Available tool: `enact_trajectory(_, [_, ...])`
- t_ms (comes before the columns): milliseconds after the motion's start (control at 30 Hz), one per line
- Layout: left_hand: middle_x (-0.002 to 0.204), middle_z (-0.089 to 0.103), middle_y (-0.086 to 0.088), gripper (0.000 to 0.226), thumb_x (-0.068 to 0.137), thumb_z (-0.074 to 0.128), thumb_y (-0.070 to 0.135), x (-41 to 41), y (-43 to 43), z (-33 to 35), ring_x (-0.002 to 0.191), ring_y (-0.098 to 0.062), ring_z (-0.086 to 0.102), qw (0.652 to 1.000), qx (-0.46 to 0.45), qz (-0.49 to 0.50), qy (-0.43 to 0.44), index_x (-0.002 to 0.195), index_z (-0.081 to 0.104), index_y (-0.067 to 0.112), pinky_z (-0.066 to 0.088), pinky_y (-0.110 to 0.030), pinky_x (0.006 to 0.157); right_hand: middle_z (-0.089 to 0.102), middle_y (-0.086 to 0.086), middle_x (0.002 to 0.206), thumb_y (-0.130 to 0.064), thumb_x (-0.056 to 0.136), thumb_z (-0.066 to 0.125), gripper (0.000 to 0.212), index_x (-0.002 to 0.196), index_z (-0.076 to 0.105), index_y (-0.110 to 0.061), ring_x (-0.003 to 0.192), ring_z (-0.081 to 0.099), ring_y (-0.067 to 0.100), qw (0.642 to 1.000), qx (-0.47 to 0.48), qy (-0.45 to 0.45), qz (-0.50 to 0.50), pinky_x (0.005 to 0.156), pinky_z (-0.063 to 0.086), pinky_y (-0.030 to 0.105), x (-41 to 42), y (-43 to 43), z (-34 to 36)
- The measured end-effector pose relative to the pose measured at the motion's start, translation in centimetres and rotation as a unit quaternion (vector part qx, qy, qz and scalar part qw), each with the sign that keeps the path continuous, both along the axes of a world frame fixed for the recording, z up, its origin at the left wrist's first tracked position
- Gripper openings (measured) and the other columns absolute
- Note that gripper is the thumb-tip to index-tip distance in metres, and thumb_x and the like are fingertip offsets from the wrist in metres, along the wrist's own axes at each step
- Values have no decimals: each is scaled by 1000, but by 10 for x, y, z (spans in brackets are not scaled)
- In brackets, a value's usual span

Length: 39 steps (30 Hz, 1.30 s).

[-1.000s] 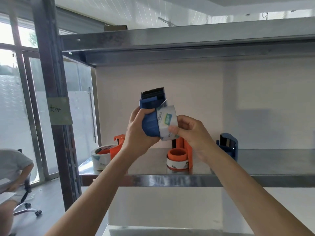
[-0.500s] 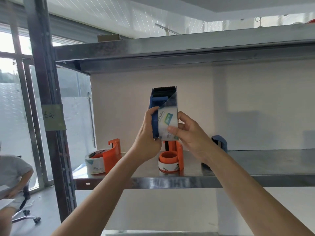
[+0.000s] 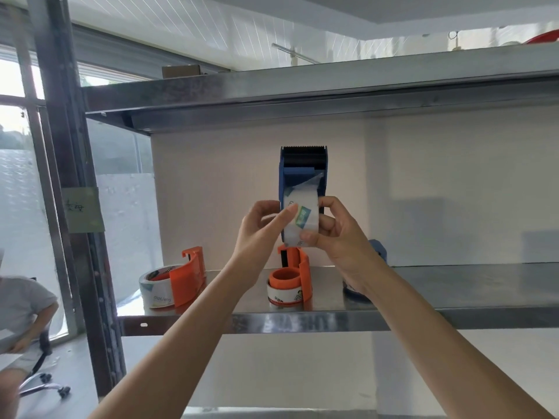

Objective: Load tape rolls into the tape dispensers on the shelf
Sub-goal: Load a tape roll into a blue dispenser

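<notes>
**Tape roll seated in a blue dispenser, held clear of the shelf**

A blue tape dispenser (image 3: 304, 164) is held upright in the air in front of the steel shelf (image 3: 453, 285), with its serrated blade (image 3: 304, 146) uppermost. It is probably kept off the shelf so that both sides can be reached.

A clear tape roll (image 3: 302, 216) with a blue-green label is seated in the dispenser's body. The left hand (image 3: 260, 234) is curled round the dispenser's left side, its thumb laid across the face of the roll. The right hand (image 3: 341, 240) is closed on the roll from the right, thumb under its lower edge, seemingly to steady or turn it.

A loose tape end (image 3: 308, 186) is seen running up towards the blade. Threading is judged to be the step in hand, though it cannot be told whether the end is yet caught.

On the shelf, a left orange dispenser (image 3: 187, 276) and a centre orange dispenser (image 3: 304, 276) stand well apart, each already carrying a roll. A second blue dispenser (image 3: 378, 252) is largely hidden behind the right wrist, so its load cannot be judged.
</notes>
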<state>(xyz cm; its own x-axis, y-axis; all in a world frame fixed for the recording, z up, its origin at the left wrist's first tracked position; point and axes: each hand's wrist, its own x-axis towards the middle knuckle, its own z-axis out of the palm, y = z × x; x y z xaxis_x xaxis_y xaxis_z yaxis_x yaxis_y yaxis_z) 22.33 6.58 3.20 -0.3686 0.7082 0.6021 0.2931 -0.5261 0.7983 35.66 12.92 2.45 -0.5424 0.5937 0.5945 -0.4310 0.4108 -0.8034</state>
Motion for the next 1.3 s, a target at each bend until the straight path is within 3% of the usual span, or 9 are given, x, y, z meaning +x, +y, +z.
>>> enact_trajectory(167, [91, 72, -11, 49, 65, 78, 52, 9, -6, 9, 83, -22, 68, 993, -88, -52, 52, 94, 69, 13, 55, -39, 80, 75, 7, 99, 3, 78, 70, 46, 115, 49, -15, 89, 72, 20, 1000, 16, -24, 7, 72, 57, 27, 9, -3, -1])
enact_trajectory(333, [93, 70, -10, 36, 69, 80, 29, 18, -7, 12, 92, -28, 69, 992, -118, -38, -10, 96, 60, 16, 57, -44, 83, 75, 8, 86, 8, 78, 68, 31, 98, 52, -10, 81, 72, 18, 998, 58, -40, 6, 73, 58, 28, 10, -15, -1])
enact_trajectory(533, [92, 72, -11, 64, 54, 87, 46, 4, -17, 9, 90, -28, 69, 995, -92, -38, -8, 100, 62, 9, 56, -45, 85, 73, -10, 90, -25, 73, 80, 28, 90, 58, -25, 86, 69, 8, 954, 168, -162, -189, 80, 56, 28, 14, -25, 8])
enact_trajectory(700, [64, 73, 6, 13, 80, 71, 29, -11, -35, 8, 64, -10, 70, 996, -77, -51, -2, 75, 64, 19, 57, -25, 70, 64, -9, 86, -29, 81, 72, 25, 100, 58, -23, 76, 63, 10, 922, 228, -83, -303, 73, 54, 21, 17, -46, 30])
enact_trajectory(833, [59, 70, 10, 15, 80, 72, 29, -19, -49, 1, 60, -5, 67, 994, -86, -56, 24, 72, 64, 20, 51, -19, 61, 62, -10, 98, -28, 81, 72, 30, 108, 59, -29, 74, 60, 11, 906, 285, -100, -297, 68, 53, 18, -4, -73, 43])
enact_trajectory(933, [59, 68, 9, 13, 80, 73, 26, -19, -55, -3, 56, -3, 66, 996, -71, -53, 31, 78, 63, 18, 49, -15, 55, 62, -18, 88, -27, 84, 70, 11, 93, 65, -29, 73, 57, 2, 876, 313, -153, -333, 65, 46, 5, -22, -88, 42])
enact_trajectory(1067, [62, 67, 9, 17, 77, 75, 30, -17, -63, -8, 62, -7, 65, 996, -57, -39, 49, 76, 61, 20, 54, -19, 61, 60, -19, 74, -23, 86, 68, 3, 83, 69, -24, 68, 56, -8, 860, 305, -134, -387, 62, 41, -1, -28, -99, 41])
enact_trajectory(1200, [59, 68, 9, 18, 77, 75, 31, -14, -71, -9, 67, -11, 68, 995, -65, -53, 58, 72, 61, 21, 57, -26, 70, 70, -7, 87, -23, 86, 69, 9, 92, 73, -17, 66, 54, -6, 830, 352, -164, -401, 65, 39, -2, -22, -110, 52])
enact_trajectory(1300, [51, 66, 13, 19, 82, 72, 25, -15, -75, -3, 52, 1, 64, 994, -50, -83, 48, 70, 58, 20, 52, -12, 56, 71, -4, 93, -22, 85, 69, 13, 95, 74, -15, 65, 52, -8, 822, 370, -197, -386, 65, 37, -4, -16, -112, 55])
